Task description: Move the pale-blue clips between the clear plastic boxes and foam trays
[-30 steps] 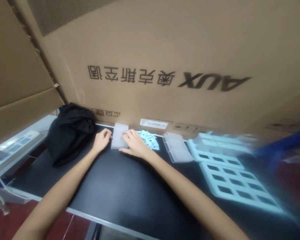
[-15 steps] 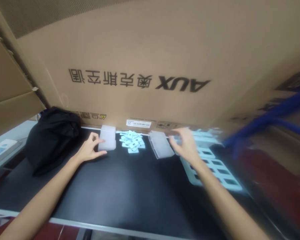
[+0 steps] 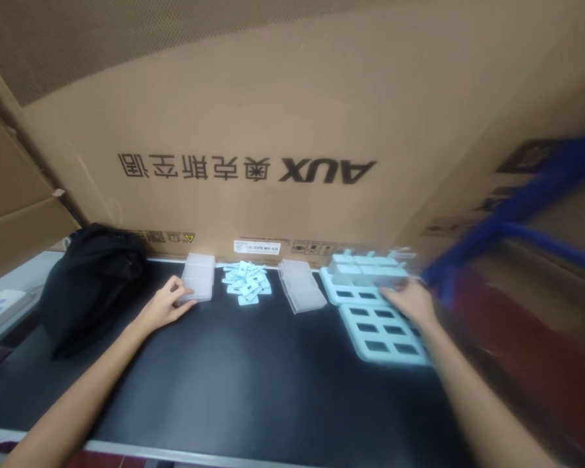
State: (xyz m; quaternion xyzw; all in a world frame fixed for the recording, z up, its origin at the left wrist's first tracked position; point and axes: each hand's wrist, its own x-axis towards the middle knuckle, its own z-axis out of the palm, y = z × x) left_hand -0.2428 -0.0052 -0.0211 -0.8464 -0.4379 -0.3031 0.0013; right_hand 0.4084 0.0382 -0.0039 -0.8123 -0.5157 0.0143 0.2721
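My left hand (image 3: pixel 168 304) rests at the left side of a clear plastic case (image 3: pixel 199 278), fingers apart and touching its edge. At the right, my right hand (image 3: pixel 413 300) reaches to the light blue blocks (image 3: pixel 365 270) standing on a light blue frame with square openings (image 3: pixel 353 294); its fingertips are blurred. A second such frame (image 3: pixel 383 331) lies nearer, partly behind my right wrist. Between the hands are a pile of small light blue tags (image 3: pixel 246 281) and a stack of clear cases (image 3: pixel 302 286).
A black cloth bag (image 3: pixel 90 279) lies at the left on the black tabletop (image 3: pixel 234 377). Behind stands a large cardboard box (image 3: pixel 253 91). A blue metal bar (image 3: pixel 521 208) slants at the right. A white box (image 3: pixel 2 307) sits far left.
My right hand has moved right, from beside the clear case stack to the light blue blocks. My left hand stays at its clear case. The view has shifted slightly.
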